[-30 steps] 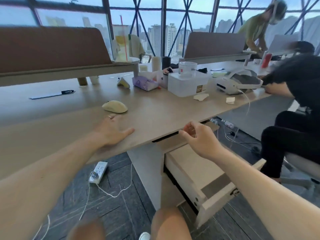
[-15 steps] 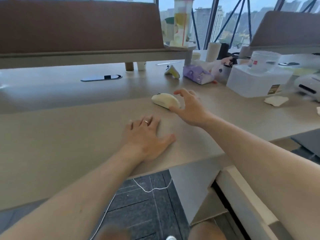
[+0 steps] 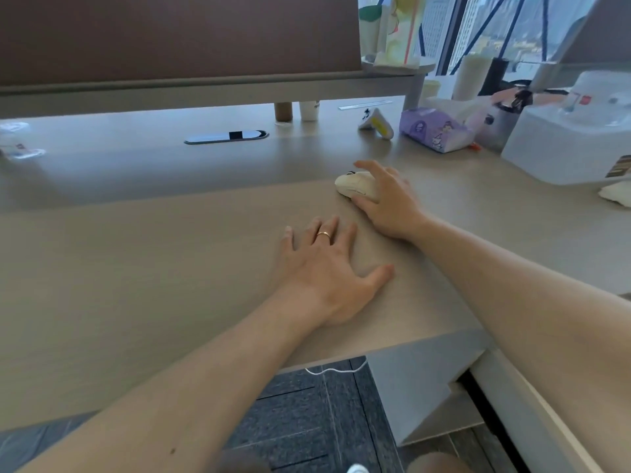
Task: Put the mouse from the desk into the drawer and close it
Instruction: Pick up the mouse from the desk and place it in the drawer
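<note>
A cream computer mouse lies on the light wooden desk. My right hand covers its right half, fingers over the top and thumb against its near side, so only its left end shows. My left hand, with a ring on it, rests flat and spread on the desk just in front of the mouse, holding nothing. The pulled-out drawer shows only as a pale edge at the lower right, under my right forearm.
A purple tissue pack, a white plastic box and a small white-and-yellow object stand behind and right of the mouse. A brown partition closes the desk's far side. A cable slot cover lies at the back left.
My right hand left the drawer, reached across to the mouse and now closes over it. The view swung left and closer to the desk. My left hand stayed flat on the desk.
</note>
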Available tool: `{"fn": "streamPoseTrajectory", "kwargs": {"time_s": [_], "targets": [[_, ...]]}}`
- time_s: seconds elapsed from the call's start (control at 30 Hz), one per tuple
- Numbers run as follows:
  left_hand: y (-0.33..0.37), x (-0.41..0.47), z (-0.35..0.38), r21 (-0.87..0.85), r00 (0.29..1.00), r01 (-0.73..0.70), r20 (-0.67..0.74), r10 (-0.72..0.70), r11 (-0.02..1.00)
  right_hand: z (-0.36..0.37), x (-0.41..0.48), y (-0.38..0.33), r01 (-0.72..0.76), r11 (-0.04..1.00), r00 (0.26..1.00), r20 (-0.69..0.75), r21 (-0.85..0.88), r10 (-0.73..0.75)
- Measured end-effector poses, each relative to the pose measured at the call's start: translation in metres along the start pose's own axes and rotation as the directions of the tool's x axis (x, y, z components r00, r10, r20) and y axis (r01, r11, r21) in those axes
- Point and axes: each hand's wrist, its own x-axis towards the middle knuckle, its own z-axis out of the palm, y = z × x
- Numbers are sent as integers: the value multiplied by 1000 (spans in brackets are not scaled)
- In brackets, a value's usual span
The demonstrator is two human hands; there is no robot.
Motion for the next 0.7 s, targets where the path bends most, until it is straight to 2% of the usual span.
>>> {"fn": "streamPoseTrajectory", "kwargs": {"time_s": [0.3, 0.43, 0.5, 0.6, 0.7], "targets": [[-1, 0, -3, 26, 1000, 1, -3, -1, 1000, -76, -67, 24, -26, 999, 983, -181, 45, 34], [-1, -4, -5, 25, 1000, -2, -21, 3, 1000, -128, -121, 41, -51, 999, 974, -220, -4, 49], [1, -6, -6, 33, 993, -26, -114, 29, 999, -156, -151, 52, -74, 996, 969, -238, -40, 63], [7, -12, -7, 66, 938, -101, -326, 117, 993, -196, -197, 67, -127, 991, 954, -281, -43, 110], [34, -19, -4, 16, 901, -233, -372, 222, 972, -225, -241, 85, -171, 982, 936, -323, -79, 137]]}}
